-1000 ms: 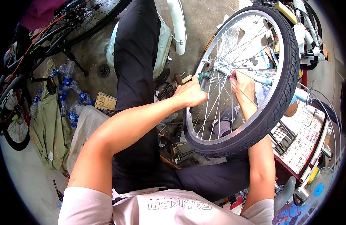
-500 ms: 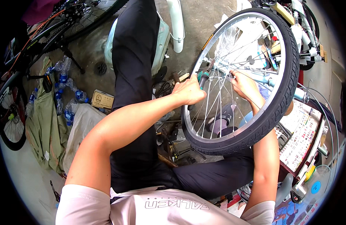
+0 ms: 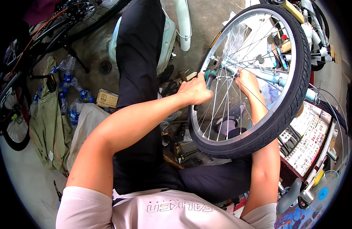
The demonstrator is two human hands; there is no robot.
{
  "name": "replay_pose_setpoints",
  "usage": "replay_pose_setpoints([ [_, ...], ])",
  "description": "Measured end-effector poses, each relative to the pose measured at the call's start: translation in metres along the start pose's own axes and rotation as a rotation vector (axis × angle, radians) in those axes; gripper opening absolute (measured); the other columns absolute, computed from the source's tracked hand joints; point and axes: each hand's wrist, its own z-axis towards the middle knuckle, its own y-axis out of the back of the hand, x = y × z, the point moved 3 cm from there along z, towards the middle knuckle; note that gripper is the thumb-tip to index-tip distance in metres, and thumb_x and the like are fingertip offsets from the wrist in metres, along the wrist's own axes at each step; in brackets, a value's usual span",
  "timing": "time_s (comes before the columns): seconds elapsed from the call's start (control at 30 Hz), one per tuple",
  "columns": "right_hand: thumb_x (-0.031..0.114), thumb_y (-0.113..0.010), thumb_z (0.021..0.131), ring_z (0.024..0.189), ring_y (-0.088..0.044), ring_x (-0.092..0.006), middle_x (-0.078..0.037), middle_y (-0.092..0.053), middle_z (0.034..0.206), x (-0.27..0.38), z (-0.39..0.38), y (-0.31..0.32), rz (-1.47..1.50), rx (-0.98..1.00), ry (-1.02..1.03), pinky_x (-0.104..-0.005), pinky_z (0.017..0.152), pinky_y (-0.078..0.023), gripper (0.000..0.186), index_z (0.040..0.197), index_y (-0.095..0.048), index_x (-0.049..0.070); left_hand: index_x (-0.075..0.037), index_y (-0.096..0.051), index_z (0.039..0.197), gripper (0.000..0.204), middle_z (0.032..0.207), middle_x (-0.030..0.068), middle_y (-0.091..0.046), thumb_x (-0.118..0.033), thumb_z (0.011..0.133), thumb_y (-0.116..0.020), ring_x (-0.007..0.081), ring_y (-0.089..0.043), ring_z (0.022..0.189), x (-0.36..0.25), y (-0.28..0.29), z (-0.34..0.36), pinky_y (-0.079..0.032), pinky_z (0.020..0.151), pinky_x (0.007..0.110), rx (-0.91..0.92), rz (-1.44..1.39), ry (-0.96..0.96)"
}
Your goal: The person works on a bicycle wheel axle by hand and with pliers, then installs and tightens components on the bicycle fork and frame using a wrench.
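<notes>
A bicycle wheel (image 3: 256,143) with a black tyre, silver rim and thin spokes stands tilted in front of me at the right. My left hand (image 3: 195,91) is closed around pliers (image 3: 210,79) with green and black handles. Their jaws reach the wheel's hub area, next to the axle. Behind the spokes, my right hand (image 3: 247,83) has its fingers bent together by the hub; whatever they grip is hidden. A light blue frame tube (image 3: 269,77) runs up to the hub behind the spokes.
Bicycles (image 3: 15,114) stand at the left, near plastic bottles (image 3: 73,110) and a small box (image 3: 107,99). A light blue mudguard (image 3: 183,30) lies ahead. Loose tools (image 3: 179,152) are scattered on the floor between my legs. A case with a printed sheet (image 3: 311,137) is at the right.
The whole view has shifted slightly, with the surroundings now farther right. The left hand still grips the pliers at the hub; the right hand's fingers have moved slightly beside it.
</notes>
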Motion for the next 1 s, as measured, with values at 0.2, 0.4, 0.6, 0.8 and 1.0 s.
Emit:
replay_pose_setpoints([
  [0.2,0.019,-0.069,0.084,0.1,-0.067,-0.0396,-0.02,-0.07,0.106,0.027,-0.02,0.044,-0.024,0.018,0.096,-0.0473,0.086,-0.053,0.029,0.11,-0.063,0.005,0.007,-0.043,0.126,0.063,0.128,0.0321,-0.06,-0.031,0.078,-0.06,0.0451,-0.058,0.121,-0.004,0.004,-0.004,-0.045,0.102,0.048,0.008,-0.005,0.022],
  [0.4,0.027,-0.071,0.086,0.097,-0.069,-0.0375,-0.018,-0.071,0.105,0.013,0.007,0.039,-0.183,0.158,0.086,-0.0458,0.081,-0.054,0.034,0.111,-0.066,0.005,0.006,-0.044,0.125,0.063,0.127,0.032,-0.061,-0.032,0.077,-0.06,0.0447,-0.06,0.119,-0.002,-0.003,0.0,-0.046,0.1,0.048,-0.018,0.018,-0.015],
  [0.6,0.029,-0.068,0.084,0.092,-0.067,-0.0421,-0.022,-0.07,0.099,-0.031,0.016,-0.023,-0.039,0.119,0.02,-0.0485,0.081,-0.054,0.031,0.105,-0.069,0.006,0.006,-0.045,0.122,0.062,0.124,0.0313,-0.062,-0.031,0.076,-0.062,0.0447,-0.061,0.117,-0.013,-0.002,-0.001,-0.046,0.098,0.048,0.005,0.029,-0.014],
  [0.8,0.02,-0.069,0.084,0.101,-0.066,-0.0397,-0.021,-0.07,0.105,0.017,-0.015,0.029,0.012,-0.026,0.101,-0.0456,0.089,-0.052,0.03,0.109,-0.066,0.002,0.007,-0.044,0.122,0.061,0.124,0.0316,-0.062,-0.03,0.076,-0.06,0.0452,-0.06,0.117,-0.004,0.002,-0.001,-0.046,0.099,0.048,-0.017,0.002,0.022],
  [1.0,0.014,-0.066,0.081,0.088,-0.068,-0.0408,-0.02,-0.07,0.092,0.002,0.01,0.022,-0.067,0.062,0.075,-0.0483,0.078,-0.054,0.024,0.102,-0.067,0.003,0.007,-0.044,0.122,0.061,0.126,0.0324,-0.061,-0.03,0.076,-0.059,0.0456,-0.059,0.119,-0.005,-0.001,-0.003,-0.045,0.1,0.048,-0.02,0.015,0.002],
])
